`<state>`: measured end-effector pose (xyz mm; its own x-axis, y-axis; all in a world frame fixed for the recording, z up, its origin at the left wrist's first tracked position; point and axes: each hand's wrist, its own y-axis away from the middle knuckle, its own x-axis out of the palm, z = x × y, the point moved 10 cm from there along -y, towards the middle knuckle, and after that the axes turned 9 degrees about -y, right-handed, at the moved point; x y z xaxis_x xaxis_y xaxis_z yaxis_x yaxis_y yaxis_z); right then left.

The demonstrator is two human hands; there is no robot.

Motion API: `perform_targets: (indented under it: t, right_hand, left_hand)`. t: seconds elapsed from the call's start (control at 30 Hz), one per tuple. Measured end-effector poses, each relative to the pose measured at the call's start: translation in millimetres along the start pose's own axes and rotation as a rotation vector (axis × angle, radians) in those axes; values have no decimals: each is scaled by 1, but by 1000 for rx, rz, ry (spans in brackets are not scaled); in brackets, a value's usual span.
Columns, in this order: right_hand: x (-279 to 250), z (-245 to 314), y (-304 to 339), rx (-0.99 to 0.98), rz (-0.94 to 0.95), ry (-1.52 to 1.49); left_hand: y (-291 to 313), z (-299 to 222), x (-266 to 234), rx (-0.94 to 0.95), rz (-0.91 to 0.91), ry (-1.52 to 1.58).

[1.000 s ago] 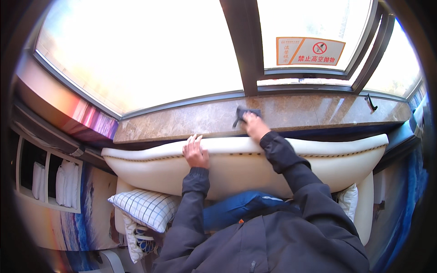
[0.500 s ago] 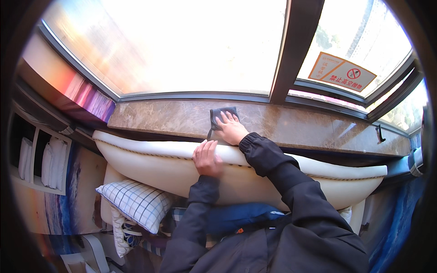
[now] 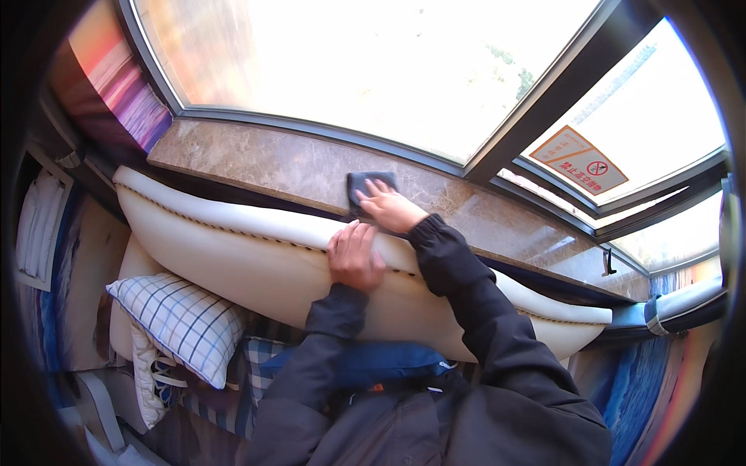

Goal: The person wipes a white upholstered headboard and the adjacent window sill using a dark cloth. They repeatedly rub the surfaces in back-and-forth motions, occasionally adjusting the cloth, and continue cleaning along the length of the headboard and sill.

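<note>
A folded dark cloth lies on the brown marbled windowsill, close to the sill's near edge. My right hand presses down on it, palm down with the fingers spread; the palm hides part of the cloth. Just nearer to me, my left hand grips the rounded top of a cream sofa back, its fingers bent over the padded edge by the dark piping. Both forearms wear black sleeves.
Beyond the sill rises a large window with a dark frame and a sign on its right pane. A black window handle is at the right. Below the sofa's top lie a checked pillow and a blue cushion.
The view has turned, so the sill and sofa back now slope down to the right. My right hand stays on the cloth and my left on the sofa back, with little shift along them.
</note>
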<state>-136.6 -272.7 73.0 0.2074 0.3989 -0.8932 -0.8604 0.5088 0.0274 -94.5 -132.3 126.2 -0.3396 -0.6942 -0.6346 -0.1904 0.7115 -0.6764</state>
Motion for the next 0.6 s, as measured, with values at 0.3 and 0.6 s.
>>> perform_targets:
  t: [0.3,0.6]
  right_hand:
    - [-66,-123,130,624,-351,-54]
    - [-18,-12,15,278,-235,-140]
  left_hand:
    - [-2,-3,-1,20,-42,13]
    - [0,-6,1,56,-29,-16]
